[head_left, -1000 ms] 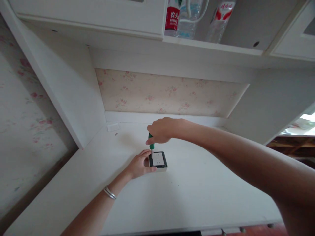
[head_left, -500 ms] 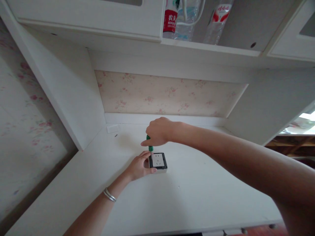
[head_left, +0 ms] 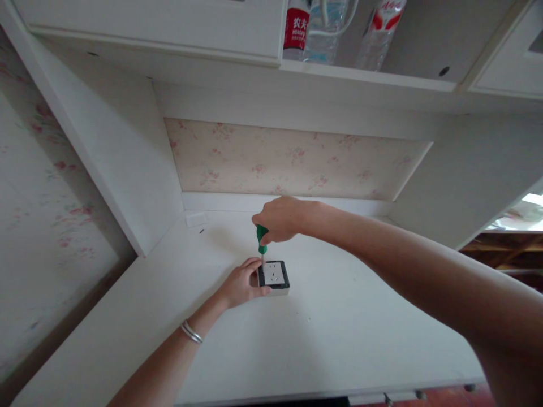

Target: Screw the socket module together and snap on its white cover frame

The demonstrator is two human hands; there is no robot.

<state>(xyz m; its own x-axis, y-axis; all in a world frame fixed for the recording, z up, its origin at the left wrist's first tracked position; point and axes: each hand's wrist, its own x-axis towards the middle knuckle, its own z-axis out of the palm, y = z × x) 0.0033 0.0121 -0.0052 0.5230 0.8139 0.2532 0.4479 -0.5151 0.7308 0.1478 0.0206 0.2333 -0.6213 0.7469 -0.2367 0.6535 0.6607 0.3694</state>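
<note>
A wall socket [head_left: 275, 275] with a white face, a black frame and a pale box beneath it rests on the white tabletop [head_left: 339, 328]. My left hand [head_left: 242, 284] grips its left side, thumb along the near edge and fingers at the far corner. Wrapped round the green handle of a screwdriver [head_left: 262, 242] is my right hand [head_left: 280, 219], above the socket. The shaft points down, nearly upright, to the left strip of the black frame. I cannot make out a screw under the tip.
At the back left of the tabletop lie a thin white plate [head_left: 195, 219] and a small dark piece [head_left: 201, 231]. Overhead, a cabinet shelf [head_left: 365, 75] holds a red-labelled bottle [head_left: 296, 28] and other clear bottles. A side panel [head_left: 106, 141] rises at the left.
My right hand has turned on the screwdriver, its fingers now folded closer around the handle. The left hand keeps its hold on the socket. The view has shifted slightly.
</note>
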